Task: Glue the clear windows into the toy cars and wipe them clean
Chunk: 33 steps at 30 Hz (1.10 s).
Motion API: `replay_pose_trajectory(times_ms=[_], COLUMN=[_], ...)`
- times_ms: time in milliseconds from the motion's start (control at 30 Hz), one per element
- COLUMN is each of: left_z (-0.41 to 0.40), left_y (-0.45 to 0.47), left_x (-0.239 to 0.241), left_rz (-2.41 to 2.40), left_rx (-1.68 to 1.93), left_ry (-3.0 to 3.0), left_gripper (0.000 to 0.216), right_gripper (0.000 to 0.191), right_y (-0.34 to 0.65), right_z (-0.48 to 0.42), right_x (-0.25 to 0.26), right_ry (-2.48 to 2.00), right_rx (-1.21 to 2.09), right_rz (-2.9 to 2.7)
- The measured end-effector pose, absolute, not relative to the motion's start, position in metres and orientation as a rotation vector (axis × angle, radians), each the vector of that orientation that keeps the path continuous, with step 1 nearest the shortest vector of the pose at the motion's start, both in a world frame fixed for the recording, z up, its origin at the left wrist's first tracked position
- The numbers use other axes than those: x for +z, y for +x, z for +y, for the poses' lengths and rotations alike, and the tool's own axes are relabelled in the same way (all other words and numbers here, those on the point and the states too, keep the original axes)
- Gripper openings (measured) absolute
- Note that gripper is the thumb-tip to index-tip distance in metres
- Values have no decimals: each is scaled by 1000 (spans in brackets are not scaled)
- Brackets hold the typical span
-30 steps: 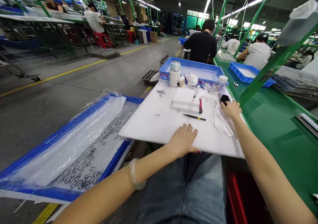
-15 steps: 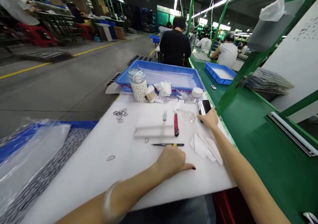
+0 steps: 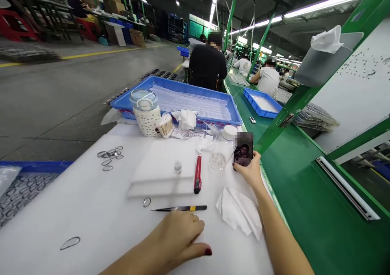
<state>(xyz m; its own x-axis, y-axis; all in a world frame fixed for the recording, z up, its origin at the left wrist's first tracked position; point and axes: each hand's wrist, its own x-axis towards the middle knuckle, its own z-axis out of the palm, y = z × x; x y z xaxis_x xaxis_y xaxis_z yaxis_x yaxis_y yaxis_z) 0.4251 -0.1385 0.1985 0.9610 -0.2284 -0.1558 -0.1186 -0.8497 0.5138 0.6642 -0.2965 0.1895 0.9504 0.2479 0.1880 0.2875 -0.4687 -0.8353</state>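
At the table's right edge, my right hand [image 3: 250, 169] grips a smartphone [image 3: 243, 153], thumb on its lower front, fingers at its side. The lit phone stands tilted up by a clear bottle. My left hand [image 3: 179, 236] rests on the white table with fingers curled under and thumb stuck out; nothing shows in it. Just beyond its knuckles lie black tweezers [image 3: 183, 208] with a yellow band. A red utility knife [image 3: 198, 174] lies further off, beside a white foam block [image 3: 164, 165] with a small clear vial [image 3: 177, 167] on it. A crumpled white cloth [image 3: 239, 212] lies between my arms.
Thin dark rings [image 3: 111, 155] are piled at left, with single rings [image 3: 70, 243] nearer. A dotted jar [image 3: 146, 116], cotton swabs [image 3: 165, 125] and a white-capped clear bottle [image 3: 225, 143] stand before a blue tray [image 3: 195, 89]. A green post [image 3: 283, 120] rises at right.
The view has moved closer to the table and turned right. The phone has come more upright, its screen facing me. My left hand stays near the tweezers.
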Motion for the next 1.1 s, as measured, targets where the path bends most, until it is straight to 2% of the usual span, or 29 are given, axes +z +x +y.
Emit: replay_pose_trajectory(times_ms=[233, 500, 800, 1100], left_z=[-134, -137, -136, -136], left_y=[423, 421, 420, 417], left_x=[198, 222, 219, 220], left_rz=[-192, -160, -248, -279], left_rx=[-170, -269, -227, -190], left_ry=[2401, 2467, 2571, 2620], left_gripper=[51, 48, 46, 45], right_gripper=[70, 54, 42, 74], right_y=[671, 673, 680, 686], right_z=[-310, -293, -301, -296], right_x=[198, 194, 206, 193], right_ry=[-1997, -2023, -2123, -2135], right_rx=[134, 78, 177, 110], right_rz=[-700, -215, -259, -243])
